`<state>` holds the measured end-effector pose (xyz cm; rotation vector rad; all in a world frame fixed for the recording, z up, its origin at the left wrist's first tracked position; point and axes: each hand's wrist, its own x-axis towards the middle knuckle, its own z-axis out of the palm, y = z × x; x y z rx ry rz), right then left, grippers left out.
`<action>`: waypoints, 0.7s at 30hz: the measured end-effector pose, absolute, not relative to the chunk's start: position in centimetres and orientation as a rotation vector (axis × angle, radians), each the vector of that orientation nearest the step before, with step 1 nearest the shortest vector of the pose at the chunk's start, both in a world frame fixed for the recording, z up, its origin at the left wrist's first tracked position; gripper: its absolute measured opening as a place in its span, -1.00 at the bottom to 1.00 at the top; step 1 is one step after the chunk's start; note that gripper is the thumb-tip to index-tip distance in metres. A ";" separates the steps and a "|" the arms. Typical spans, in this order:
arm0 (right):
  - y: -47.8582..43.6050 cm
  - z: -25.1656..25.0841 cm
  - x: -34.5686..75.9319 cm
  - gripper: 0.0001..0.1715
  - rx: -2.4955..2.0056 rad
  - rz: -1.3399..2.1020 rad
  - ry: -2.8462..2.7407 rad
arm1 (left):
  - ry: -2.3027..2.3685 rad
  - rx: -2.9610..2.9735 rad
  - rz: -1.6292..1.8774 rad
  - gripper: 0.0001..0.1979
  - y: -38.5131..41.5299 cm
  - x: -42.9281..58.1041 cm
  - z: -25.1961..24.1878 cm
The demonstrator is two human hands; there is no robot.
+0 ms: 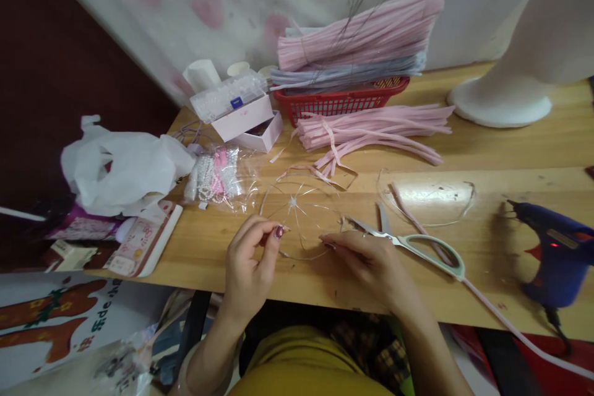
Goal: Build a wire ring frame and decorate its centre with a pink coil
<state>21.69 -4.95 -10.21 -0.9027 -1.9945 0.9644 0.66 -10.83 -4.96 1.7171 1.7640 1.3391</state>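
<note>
A thin wire frame [297,210], a hoop with spokes meeting at a small hub, lies on the wooden table [510,154] in front of me. My left hand [250,266] pinches the hoop's left edge between thumb and fingers. My right hand [366,260] has its fingers curled on the hoop's right edge. Just right of that hand lie pale green-handled scissors [417,244], their blades open.
A blue glue gun [557,253] stands at the right. Loose pink pipe cleaners [375,130] lie behind the frame, more fill a red basket [343,102]. A bead box [232,102], a bag of beads [216,176] and a white plastic bag [125,164] sit left. A white mannequin base [501,105] is far right.
</note>
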 end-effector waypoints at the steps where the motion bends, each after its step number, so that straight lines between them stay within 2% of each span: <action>1: -5.0 -10.2 21.7 -0.73 -0.901 0.958 -1.999 | 1.763 1.712 1.337 -0.83 -10.8 0.7 -5.0; 21: -5.1 -9.9 21.9 -0.70 -0.905 0.955 -2.036 | 1.861 1.517 1.331 -0.80 -11.5 1.4 -4.6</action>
